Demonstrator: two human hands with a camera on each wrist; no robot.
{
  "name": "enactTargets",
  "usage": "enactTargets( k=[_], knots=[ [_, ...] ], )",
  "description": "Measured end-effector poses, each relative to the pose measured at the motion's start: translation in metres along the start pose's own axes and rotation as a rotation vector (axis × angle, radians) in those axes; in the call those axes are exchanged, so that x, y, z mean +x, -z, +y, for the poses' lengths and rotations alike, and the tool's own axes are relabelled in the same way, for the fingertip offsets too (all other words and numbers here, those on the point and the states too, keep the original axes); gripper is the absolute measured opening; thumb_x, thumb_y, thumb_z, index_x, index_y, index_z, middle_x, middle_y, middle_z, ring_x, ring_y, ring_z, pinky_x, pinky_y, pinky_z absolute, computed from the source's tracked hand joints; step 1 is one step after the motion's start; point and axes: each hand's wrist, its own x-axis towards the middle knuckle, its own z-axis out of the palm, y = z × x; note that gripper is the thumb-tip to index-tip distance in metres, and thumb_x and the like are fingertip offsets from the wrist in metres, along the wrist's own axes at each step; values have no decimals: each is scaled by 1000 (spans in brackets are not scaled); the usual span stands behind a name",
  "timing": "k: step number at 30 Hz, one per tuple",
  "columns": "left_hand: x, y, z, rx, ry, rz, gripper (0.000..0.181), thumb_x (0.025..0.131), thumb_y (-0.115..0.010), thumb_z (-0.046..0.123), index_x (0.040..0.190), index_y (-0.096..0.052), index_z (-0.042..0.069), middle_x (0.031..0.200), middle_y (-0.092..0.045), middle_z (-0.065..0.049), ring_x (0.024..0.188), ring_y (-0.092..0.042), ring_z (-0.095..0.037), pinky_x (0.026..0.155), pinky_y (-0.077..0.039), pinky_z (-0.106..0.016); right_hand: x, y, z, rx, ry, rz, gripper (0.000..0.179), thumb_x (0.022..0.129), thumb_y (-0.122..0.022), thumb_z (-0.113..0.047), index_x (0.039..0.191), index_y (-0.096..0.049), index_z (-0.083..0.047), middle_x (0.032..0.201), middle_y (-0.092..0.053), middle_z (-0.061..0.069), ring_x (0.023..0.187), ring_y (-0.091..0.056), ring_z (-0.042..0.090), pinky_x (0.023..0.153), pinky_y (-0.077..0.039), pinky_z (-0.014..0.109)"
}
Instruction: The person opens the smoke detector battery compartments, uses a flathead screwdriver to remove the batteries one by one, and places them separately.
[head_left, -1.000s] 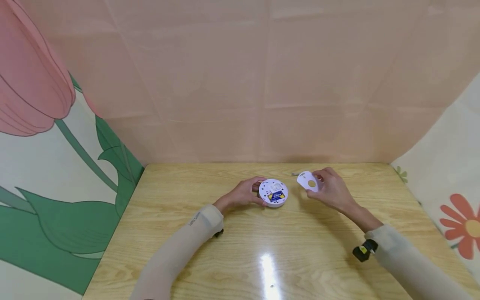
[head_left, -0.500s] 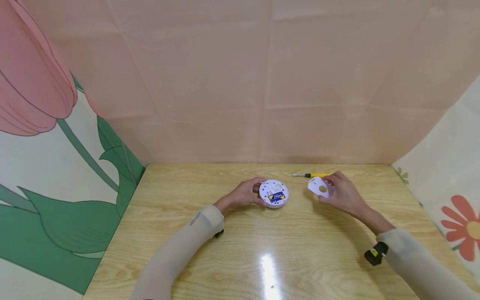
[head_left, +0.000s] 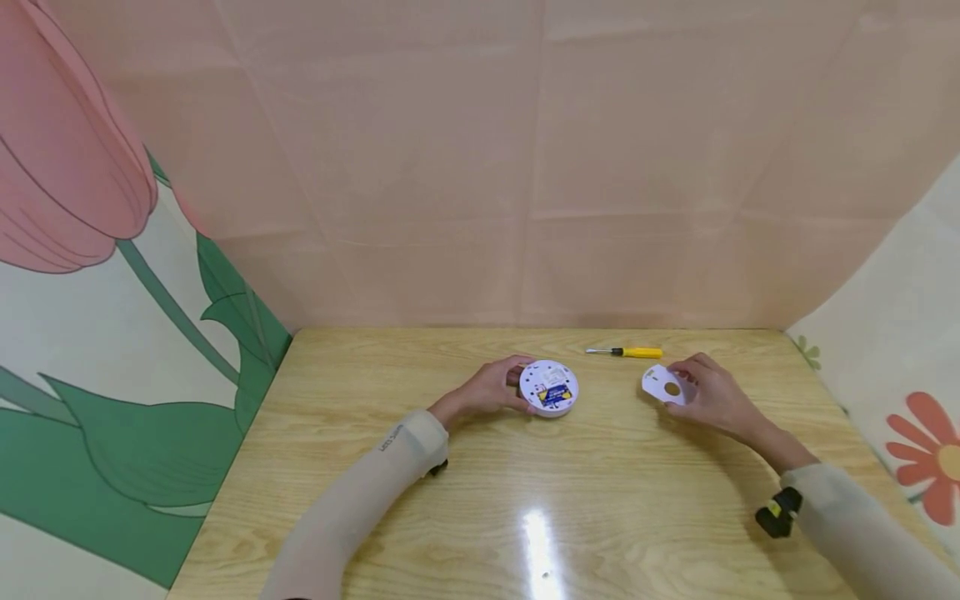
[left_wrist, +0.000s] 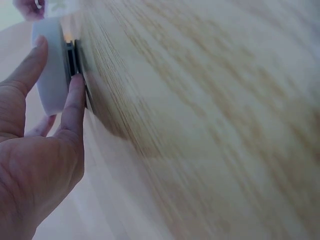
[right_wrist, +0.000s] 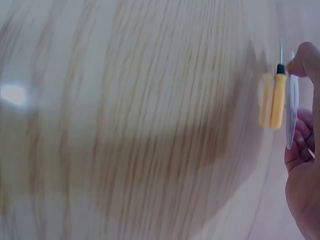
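Observation:
My left hand (head_left: 487, 386) grips a round white device (head_left: 537, 375), like a smoke alarm, by its left side. Small holes and a blue-and-yellow label show on its upper face. In the left wrist view the device (left_wrist: 51, 75) is edge-on, thumb on one face and a finger by the darker underside. Between thumb and fingers my right hand (head_left: 716, 396) pinches a thin white plate (head_left: 657, 379), which has a round hole and one straight-cut edge. The plate (right_wrist: 291, 110) is edge-on in the right wrist view, tilted above the table. Part of it is hidden by the fingers.
A yellow-handled screwdriver (head_left: 637, 352) lies near the back of the wooden table (head_left: 450, 517), its metal tip pointing left. Behind the table hangs a pinkish-brown cloth (head_left: 420, 167). Flower-printed panels stand at both sides.
My right hand has moved right and slightly toward me with the white plate, leaving the whole screwdriver in sight. The left hand and the round device have stayed put.

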Motion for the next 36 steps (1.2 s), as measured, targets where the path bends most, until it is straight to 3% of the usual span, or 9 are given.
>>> enactTargets(
  k=[14, 36],
  knots=[
    [0, 1, -3, 18, 18, 6, 89, 68, -90, 16, 145, -45, 18, 128, -62, 0, 116, -59, -12, 100, -46, -26, -11, 3, 36, 18, 10, -30, 58, 53, -90, -15, 105, -67, -1, 90, -57, 6, 79, -52, 17, 65, -39, 18],
    [0, 3, -6, -20, 9, -24, 89, 69, -89, 18, 147, -45, 19, 131, -60, 6, 117, -59, -10, 100, -46, -27, -29, 14, 82, -44, -66, -56, 64, 48, -93, -22, 104, -69, -1, 92, -59, 7, 81, -54, 21, 69, -38, 19]
  ],
)
